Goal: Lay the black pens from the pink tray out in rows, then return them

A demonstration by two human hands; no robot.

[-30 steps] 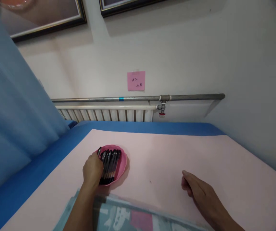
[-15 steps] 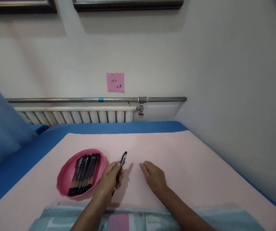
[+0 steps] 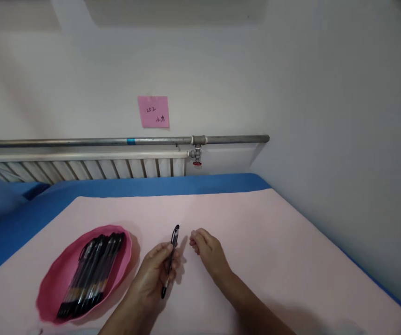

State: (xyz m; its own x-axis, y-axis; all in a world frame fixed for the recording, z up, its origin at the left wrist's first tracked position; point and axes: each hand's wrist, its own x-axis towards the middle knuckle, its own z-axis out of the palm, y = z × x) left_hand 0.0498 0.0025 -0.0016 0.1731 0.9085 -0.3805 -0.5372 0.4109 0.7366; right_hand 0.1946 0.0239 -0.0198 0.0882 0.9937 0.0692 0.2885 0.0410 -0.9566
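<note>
My left hand (image 3: 153, 274) is closed around a black pen (image 3: 171, 253), which it holds upright and a little tilted above the pink sheet (image 3: 273, 246). The pen's capped end points away from me. My right hand (image 3: 209, 251) hovers just right of the pen with its fingers loosely curled and nothing in them; it does not touch the pen. A pink oval dish (image 3: 60, 284) lies at the lower left of the sheet. Several more black pens (image 3: 91, 272) lie side by side in it.
The pink sheet covers a blue surface (image 3: 151, 185) that shows along its far and left edges. Behind it run a white radiator (image 3: 81, 168) and a metal pipe (image 3: 116, 141) with a red valve. A pink note (image 3: 153, 111) sticks to the wall.
My left hand took one pen out of the dish and carried it right toward the middle. My right hand came in from the right to sit beside it. The view shifted right and down.
</note>
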